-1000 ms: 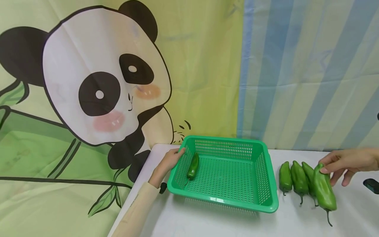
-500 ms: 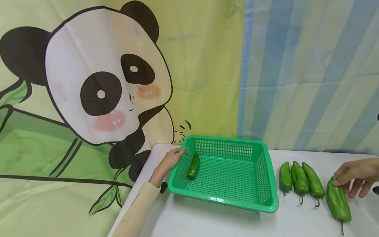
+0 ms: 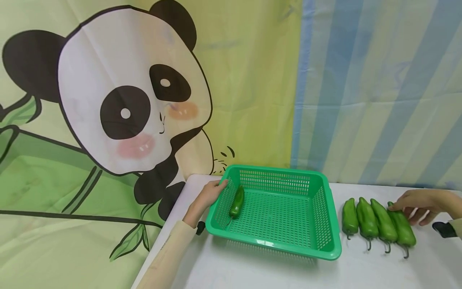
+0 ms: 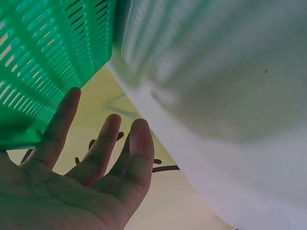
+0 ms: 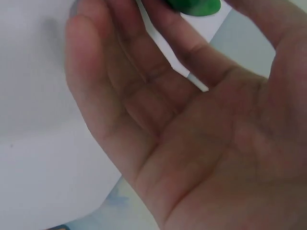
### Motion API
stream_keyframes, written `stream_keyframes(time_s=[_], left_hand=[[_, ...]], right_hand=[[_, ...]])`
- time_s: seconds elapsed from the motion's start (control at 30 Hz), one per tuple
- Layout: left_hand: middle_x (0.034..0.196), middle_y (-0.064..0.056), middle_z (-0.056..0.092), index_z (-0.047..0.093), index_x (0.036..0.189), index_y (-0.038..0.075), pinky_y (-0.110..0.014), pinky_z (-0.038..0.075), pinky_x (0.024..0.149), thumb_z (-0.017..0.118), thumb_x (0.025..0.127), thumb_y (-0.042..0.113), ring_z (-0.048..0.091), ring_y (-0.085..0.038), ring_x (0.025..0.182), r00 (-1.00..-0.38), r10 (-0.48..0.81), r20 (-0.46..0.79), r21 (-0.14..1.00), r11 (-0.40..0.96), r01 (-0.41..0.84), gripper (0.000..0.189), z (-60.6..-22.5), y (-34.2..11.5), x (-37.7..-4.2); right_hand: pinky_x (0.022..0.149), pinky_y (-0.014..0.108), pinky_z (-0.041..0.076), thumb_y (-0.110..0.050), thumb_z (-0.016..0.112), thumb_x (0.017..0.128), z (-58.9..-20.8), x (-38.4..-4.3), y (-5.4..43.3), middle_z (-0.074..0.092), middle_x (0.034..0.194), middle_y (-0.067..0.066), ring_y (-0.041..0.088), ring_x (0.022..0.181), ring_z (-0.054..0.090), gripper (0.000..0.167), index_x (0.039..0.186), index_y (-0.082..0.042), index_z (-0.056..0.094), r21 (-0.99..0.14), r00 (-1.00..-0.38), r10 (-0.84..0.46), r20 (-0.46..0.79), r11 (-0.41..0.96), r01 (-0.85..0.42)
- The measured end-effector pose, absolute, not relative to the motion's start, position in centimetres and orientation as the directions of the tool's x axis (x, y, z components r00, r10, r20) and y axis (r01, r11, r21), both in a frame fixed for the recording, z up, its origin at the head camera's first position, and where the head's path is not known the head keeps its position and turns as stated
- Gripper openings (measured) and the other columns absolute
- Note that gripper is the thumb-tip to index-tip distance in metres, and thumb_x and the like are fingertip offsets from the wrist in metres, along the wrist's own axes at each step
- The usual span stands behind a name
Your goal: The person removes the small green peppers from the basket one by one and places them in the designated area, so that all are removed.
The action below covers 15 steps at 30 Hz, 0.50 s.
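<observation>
A green plastic basket [image 3: 274, 251] stands on the white table, with one green pepper [image 3: 236, 202] lying along its left inner side. My left hand [image 3: 209, 194] holds the basket's left rim; in the left wrist view, the fingers [image 4: 98, 155] spread below and beside the perforated wall. To the right of the basket, three green peppers [image 3: 367, 218] lie side by side. At the right end of that row is a fourth pepper [image 3: 403, 230], its stem toward me, and my right hand [image 3: 420, 204] pinches its far tip. A bit of green shows past the right fingers [image 5: 192, 62] in that wrist view.
White table [image 3: 288, 277] reaches in front of the basket and peppers. A panda-print curtain [image 3: 115, 80] hangs close behind, and the table's left edge runs beside the left arm [image 3: 169, 253]. Black wrist gear [image 3: 444, 229] shows at the right wrist.
The right hand first drew the held pepper right and toward me, away from the row, then brought it back left and farther away, beside the third pepper. The left hand stayed on the basket.
</observation>
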State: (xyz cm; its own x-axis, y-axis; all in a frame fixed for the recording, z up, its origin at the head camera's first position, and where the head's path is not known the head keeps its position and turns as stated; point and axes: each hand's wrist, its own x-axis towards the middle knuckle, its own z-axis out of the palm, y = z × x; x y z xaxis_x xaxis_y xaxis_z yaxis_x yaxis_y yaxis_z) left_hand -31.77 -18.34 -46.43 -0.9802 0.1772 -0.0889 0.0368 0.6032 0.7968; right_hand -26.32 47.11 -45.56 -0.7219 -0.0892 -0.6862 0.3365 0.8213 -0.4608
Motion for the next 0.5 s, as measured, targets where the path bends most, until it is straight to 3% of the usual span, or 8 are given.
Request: stream_keyframes(time_s=[0.5], left_hand=[[0.080,-0.006,0.067,0.070,0.111,0.012,-0.029,0.054,0.057,0.042,0.104,0.054,0.064,-0.015,0.062,-0.979,0.182,-0.093,0.795,0.605,0.036,0.051,-46.43,-18.40,-31.73]], right_hand=[[0.065,0.030,0.053,-0.047,0.054,0.101,-45.41,-26.14,46.60,0.063,0.078,-0.001,0.012,0.068,0.062,0.039,0.098,-0.010,0.066,-0.465,-0.728,-0.066,-0.683,0.808,0.363]])
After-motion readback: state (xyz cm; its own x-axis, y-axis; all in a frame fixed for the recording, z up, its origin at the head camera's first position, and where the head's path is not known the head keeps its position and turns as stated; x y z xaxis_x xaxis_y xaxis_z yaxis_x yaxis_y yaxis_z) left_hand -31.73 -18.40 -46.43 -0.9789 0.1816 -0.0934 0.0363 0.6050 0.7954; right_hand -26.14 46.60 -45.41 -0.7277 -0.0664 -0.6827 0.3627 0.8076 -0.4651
